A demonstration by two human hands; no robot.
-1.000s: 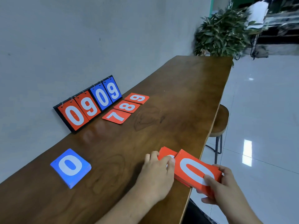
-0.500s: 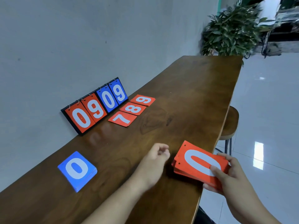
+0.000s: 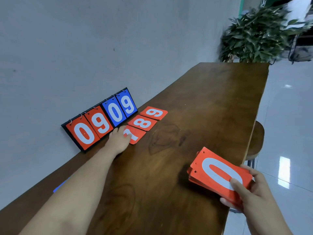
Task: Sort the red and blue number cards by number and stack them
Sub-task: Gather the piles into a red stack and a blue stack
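My right hand [image 3: 246, 194] grips a stack of red cards with a 0 on top [image 3: 218, 173], held over the table's right edge. Across the table, my left hand [image 3: 118, 140] lies on the left part of the red 7 card [image 3: 136, 137], thumb on its face and fingers curled over its far edge. In a row behind the 7 lie the red 8 [image 3: 143, 123] and the red 9 [image 3: 155, 113]. My left forearm hides the blue cards [image 3: 59, 187] except for a thin sliver.
A flip scoreboard [image 3: 101, 118] showing 09 in red and 09 in blue leans against the grey wall. The long wooden table [image 3: 203, 102] runs away from me, with a potted plant [image 3: 257, 34] beyond its far end and a round stool [image 3: 256, 141] to its right.
My left hand left the red stack and reached across the table to the red 7 card. My right hand kept holding the stack; the view swung a little left.
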